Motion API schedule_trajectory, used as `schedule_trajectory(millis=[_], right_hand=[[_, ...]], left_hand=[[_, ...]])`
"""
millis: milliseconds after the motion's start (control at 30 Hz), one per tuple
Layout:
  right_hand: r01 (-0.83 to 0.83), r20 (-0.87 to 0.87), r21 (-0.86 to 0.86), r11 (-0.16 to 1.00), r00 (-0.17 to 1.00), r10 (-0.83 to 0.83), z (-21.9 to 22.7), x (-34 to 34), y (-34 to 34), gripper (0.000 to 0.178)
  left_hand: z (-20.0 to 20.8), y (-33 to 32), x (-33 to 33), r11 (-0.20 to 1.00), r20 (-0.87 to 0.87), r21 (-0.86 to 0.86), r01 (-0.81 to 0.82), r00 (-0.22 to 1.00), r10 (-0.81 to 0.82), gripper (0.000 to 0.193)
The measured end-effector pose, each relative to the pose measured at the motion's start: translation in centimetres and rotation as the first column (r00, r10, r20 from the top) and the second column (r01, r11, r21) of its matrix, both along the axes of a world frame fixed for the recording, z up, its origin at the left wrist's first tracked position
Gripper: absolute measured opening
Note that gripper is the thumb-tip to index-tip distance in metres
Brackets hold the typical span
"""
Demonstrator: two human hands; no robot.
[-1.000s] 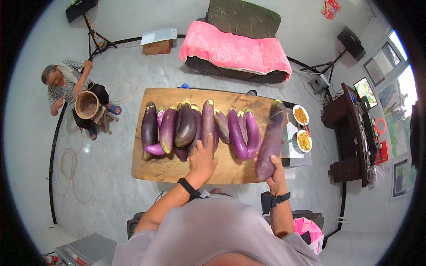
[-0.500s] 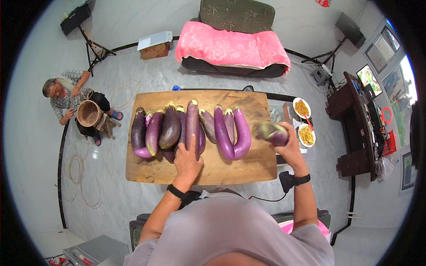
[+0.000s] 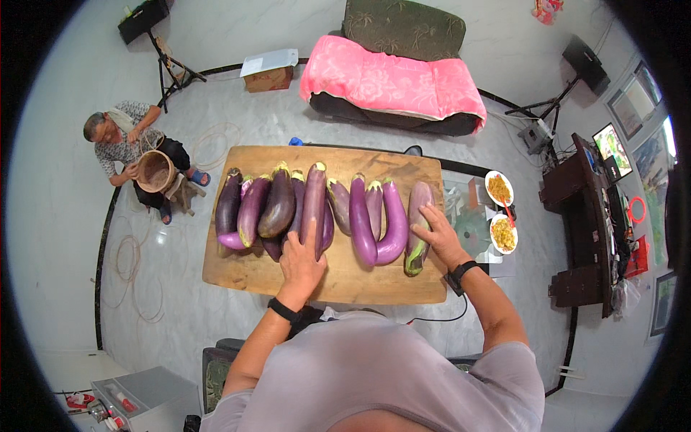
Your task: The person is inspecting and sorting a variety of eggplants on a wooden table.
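Several purple eggplants lie side by side on a wooden tabletop. My left hand is closed around the lower end of a long eggplant, its index finger stretched along the skin. Over at the right end, another eggplant lies with its green stem end toward me. My right hand grips it from the right side, thumb and fingers across its middle. Between the two hands is a curved, bright purple eggplant, beside a darker purple eggplant. A dark, thick eggplant sits left of my left hand.
Right of the tabletop, two white bowls of food stand on a glass surface. A seated person at the left holds a woven basket. A sofa with a pink cover stands beyond the table, and a dark desk at the right.
My right hand has brought its eggplant leftward from beyond the right edge down onto the tabletop, turning its green stem end toward me. My left hand stays on the long eggplant.
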State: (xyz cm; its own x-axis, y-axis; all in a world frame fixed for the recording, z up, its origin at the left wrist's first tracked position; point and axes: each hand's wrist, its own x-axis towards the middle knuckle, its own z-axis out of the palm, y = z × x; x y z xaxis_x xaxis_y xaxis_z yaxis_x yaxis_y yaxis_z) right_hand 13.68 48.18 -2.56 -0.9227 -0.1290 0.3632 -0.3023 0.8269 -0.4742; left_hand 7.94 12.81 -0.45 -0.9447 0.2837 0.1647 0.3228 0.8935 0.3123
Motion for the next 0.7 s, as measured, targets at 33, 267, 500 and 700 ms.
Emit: schedule_trajectory(millis=[33,267,500,700], right_hand=[[-0.033,-0.025,0.169,0.985,0.999,0.038,0.5,-0.1,-0.2,0.035],[0.288,-0.1,-0.166,0.943,0.947,-0.306,-0.2,1.3,-2.9,0.038],[0.493,0.437,-0.792,0.361,0.87,-0.229,-1.7,3.1,-7.2,0.06],[0.58,0.24,-0.357,0.733,0.815,-0.528,2.9,3.1,-8.2,0.074]], left_hand=[[0.3,0.0,0.1,1.0,0.004,-0.005,-0.002,1.0,0.002,0.095],[5.5,3.6,0.6,0.988,-0.103,0.025,0.152,0.983,-0.149,0.061],[4.4,10.5,0.9,0.796,0.01,-0.011,0.605,0.796,-0.605,0.058],[-0.5,13.8,1.0,0.785,-0.024,-0.2,0.587,0.798,-0.603,0.064]])
